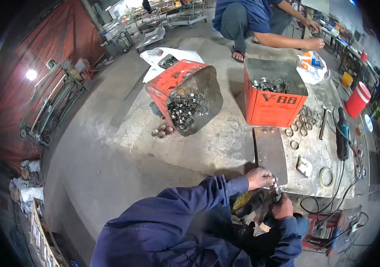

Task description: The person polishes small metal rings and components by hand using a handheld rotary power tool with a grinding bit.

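My left hand (pixel 260 179) is closed in a pinch, with what looks like a small metal ring (pixel 275 180) at its fingertips. Just below it, my right hand (pixel 282 207) is wrapped round a small tool with a metallic front end (pixel 277 194), whose kind I cannot make out. The tool's tip points up toward the ring, and contact cannot be told. Both hands are at the near end of a dark flat plate (pixel 271 153). Beyond it stands an orange-red tin (pixel 272 109) marked Y-66, holding metal rings. A second tin (pixel 176 73) lies tilted, with rings (pixel 184 110) at its mouth.
Loose rings (pixel 305 120), a hammer (pixel 323 124), a green angle grinder (pixel 343 133) with its cord, a white block (pixel 304 166) and a larger ring (pixel 326 176) lie to the right. Another person (pixel 252 26) crouches beyond the tins. A red jug (pixel 358 100) stands far right.
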The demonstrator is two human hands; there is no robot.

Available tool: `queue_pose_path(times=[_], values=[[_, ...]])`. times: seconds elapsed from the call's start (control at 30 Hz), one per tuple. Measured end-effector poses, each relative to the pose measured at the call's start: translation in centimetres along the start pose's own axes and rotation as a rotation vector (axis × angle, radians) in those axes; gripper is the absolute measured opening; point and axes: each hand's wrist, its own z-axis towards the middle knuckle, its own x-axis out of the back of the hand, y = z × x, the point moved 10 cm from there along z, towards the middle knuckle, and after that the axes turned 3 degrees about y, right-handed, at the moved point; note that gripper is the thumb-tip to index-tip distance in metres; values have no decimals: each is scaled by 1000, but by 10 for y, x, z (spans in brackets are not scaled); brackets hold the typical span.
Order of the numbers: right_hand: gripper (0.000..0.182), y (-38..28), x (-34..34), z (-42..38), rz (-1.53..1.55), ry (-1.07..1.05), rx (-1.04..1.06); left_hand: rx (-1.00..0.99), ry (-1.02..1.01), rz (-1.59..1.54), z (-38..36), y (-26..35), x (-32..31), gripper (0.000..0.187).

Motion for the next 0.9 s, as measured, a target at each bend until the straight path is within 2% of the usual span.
queue_pose_path(times=[0.07,0.17,0.33,0.43,0.5,0.53,0.57,0.6,0.63,0.67,0.7,0.73,0.77,0.8,0.83,0.9], values=[[39,-3,-9,-3,79,17,86,113,-16,48,-5,-8,0,28],[38,-4,-17,0,50,-51,35,99,12,55,-5,-9,1,28],[37,-3,-1,-1,101,47,30,65,35,130,-1,-10,1,30],[37,-1,-3,-2,110,18,-31,87,9,123,-4,-7,0,32],[37,0,-17,1,9,-66,32,127,14,129,-6,-5,2,31],[39,-5,-18,1,81,-66,72,14,9,127,-2,-3,2,28],[42,-2,-20,6,91,-37,88,-2,53,175,1,-13,4,26],[42,4,-26,9,-10,-126,36,33,33,157,4,-23,2,23],[38,-8,-13,4,29,-57,72,29,18,70,6,-34,-3,21],[34,8,-13,7,12,59,78,129,-11,143,-6,0,4,20],[31,3,-4,4,-42,87,30,233,-34,73,-8,-8,1,21],[32,3,-4,4,-25,17,9,149,-48,101,-5,-11,1,21],[29,-7,5,0,65,16,20,167,-64,99,-3,-12,0,20],[29,0,-4,4,58,1,20,27,-8,-30,4,-23,0,25],[29,-1,-11,3,54,-14,34,176,-41,-68,-2,-19,0,23],[30,-10,-11,-3,46,-66,4,271,-105,-213,-6,-23,-5,22]])
